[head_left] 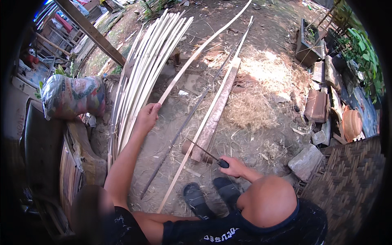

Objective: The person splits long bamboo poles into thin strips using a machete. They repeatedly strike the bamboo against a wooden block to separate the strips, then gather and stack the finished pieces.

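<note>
One long pale strip (192, 59) ran up and away from the left hand (149, 116), whose fingers were closed around its near end, thumb on top. The strip's far end reached past the upper edge of the view. The right hand (234, 166) had its fingers wrapped round the dark handle of a knife (223, 163), low and to the right. Its narrow blade pointed up and leftward across the near end of a rough wooden board (216, 116); I could not tell whether it touched.

A second pale strip (174, 179) slanted along the board's left side, and a dark, thin rod (168, 151) lay on the ground to the left of that. Many more pale strips sat in a fanned bundle (157, 53) beyond the left hand, with a stuffed sack (73, 96) farther left. Loose fibrous shavings (251, 110) covered the earth right of the board. Dark sandals (198, 200) stood near its lower end; a stone (305, 162) and a woven panel (347, 175) were at the right.
</note>
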{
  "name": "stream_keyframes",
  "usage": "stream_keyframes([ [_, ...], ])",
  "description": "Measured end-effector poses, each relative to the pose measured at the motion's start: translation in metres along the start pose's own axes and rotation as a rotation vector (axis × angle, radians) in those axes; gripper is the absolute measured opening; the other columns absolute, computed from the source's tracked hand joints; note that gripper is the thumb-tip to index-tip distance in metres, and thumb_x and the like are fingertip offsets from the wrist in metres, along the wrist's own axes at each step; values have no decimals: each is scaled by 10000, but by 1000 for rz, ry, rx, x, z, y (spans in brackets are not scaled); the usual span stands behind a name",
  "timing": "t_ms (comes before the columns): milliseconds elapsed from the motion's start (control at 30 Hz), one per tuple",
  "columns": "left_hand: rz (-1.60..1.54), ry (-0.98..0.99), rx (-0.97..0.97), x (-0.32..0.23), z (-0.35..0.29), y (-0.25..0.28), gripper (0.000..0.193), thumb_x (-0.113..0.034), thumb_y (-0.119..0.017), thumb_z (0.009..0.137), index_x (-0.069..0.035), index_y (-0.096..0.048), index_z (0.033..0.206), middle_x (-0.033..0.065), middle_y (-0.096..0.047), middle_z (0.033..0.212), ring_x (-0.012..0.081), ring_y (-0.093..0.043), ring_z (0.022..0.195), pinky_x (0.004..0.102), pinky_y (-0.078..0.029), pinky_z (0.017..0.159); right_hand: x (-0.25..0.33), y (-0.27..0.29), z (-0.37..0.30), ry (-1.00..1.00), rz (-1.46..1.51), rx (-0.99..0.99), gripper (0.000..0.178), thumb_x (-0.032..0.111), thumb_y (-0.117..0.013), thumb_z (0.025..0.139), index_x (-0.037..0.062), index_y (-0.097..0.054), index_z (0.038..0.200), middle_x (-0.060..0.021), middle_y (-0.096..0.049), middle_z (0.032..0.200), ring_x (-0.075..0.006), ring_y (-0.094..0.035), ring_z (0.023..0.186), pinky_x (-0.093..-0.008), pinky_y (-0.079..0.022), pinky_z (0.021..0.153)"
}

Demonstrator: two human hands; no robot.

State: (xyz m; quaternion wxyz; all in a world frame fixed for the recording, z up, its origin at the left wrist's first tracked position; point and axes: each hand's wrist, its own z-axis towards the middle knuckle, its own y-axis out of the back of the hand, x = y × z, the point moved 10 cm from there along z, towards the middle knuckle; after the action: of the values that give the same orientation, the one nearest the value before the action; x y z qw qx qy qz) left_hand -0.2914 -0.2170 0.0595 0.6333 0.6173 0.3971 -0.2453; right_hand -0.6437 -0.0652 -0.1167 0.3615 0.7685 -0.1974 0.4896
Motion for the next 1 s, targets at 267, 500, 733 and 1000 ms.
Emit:
stream_keyframes([
  [267, -257, 525, 480, 114, -32, -268, 271, -205, -554, 966, 25, -668, 1054, 143, -713, 894, 210, -697, 765, 344, -571, 646, 10, -103, -44, -384, 679, 595, 343, 164, -597, 1002, 40, -531, 1315, -70, -651, 880, -143, -655, 724, -309, -547, 628],
  [500, 19, 351, 52, 46, -9, -297, 287, -244, -559, 971, -14, -680, 1091, 219, -707, 1088, 393, -670, 1052, 477, -523, 924, -17, -78, -45, -454, 647, 454, 293, 156, -574, 1019, 4, -515, 1262, -75, -623, 848, -162, -637, 742, -311, -549, 674],
  [733, 21, 247, 49, 38, 37, -321, 239, -195, -602, 925, -8, -664, 1060, 229, -688, 1097, 398, -650, 1071, 476, -516, 927, -26, 16, 32, -508, 336, 72, 300, 163, -555, 1013, -24, -501, 1241, -55, -603, 785, -126, -592, 619, -287, -516, 535],
  [1000, 33, 123, -21, 28, 41, -325, 230, -90, -561, 901, 2, -664, 1084, 219, -681, 1093, 376, -657, 1072, 460, -534, 928, 5, -38, -12, -376, 274, 291, 249, 193, -549, 1015, -18, -537, 1148, -48, -608, 718, -117, -582, 562, -269, -496, 511],
])
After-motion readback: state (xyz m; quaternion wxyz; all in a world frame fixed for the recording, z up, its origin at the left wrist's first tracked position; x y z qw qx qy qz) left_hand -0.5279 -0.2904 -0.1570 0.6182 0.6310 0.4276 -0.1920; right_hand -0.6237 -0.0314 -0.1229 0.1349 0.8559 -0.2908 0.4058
